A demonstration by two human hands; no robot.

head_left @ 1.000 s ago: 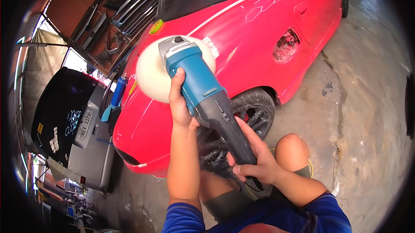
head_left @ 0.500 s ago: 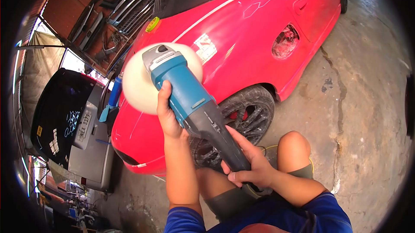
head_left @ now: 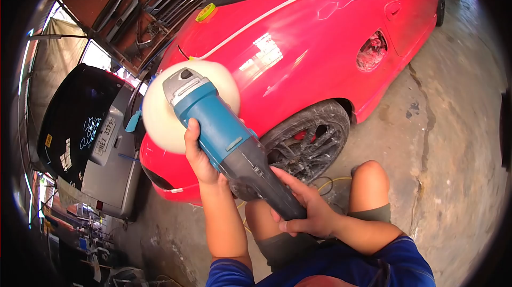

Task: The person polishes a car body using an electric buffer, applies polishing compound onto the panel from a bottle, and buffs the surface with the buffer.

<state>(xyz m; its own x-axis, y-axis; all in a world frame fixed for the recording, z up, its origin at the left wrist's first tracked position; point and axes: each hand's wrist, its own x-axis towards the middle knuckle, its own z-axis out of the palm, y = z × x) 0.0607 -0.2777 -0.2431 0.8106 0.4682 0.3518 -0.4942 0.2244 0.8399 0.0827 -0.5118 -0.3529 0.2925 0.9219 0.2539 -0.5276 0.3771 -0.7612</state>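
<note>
A blue and black power polisher [head_left: 216, 122] with a silver head slants across the middle of the view. Its round, cream-coloured pad [head_left: 154, 114] lies over the end corner of a red car [head_left: 309, 47]; whether pad and paint touch is hard to tell. My left hand [head_left: 204, 162] is closed around the blue body near the head, thumb along its side. Around the black rear handle, my right hand [head_left: 309, 209] is closed too. Below the polisher is the car's dusty black wheel [head_left: 309, 143].
A yellow-green round object [head_left: 205, 12] rests on the car. Behind stands a grey vehicle [head_left: 109, 172] with a dark rear window. A yellow cord [head_left: 333, 179] runs over the cracked concrete floor [head_left: 397, 148] by my knees. Car parts [head_left: 160, 7] are stacked at the back.
The polisher has shifted left and slightly down in view, along the car's end corner. The view has also moved, so the car sits further right. Both hands keep their grip.
</note>
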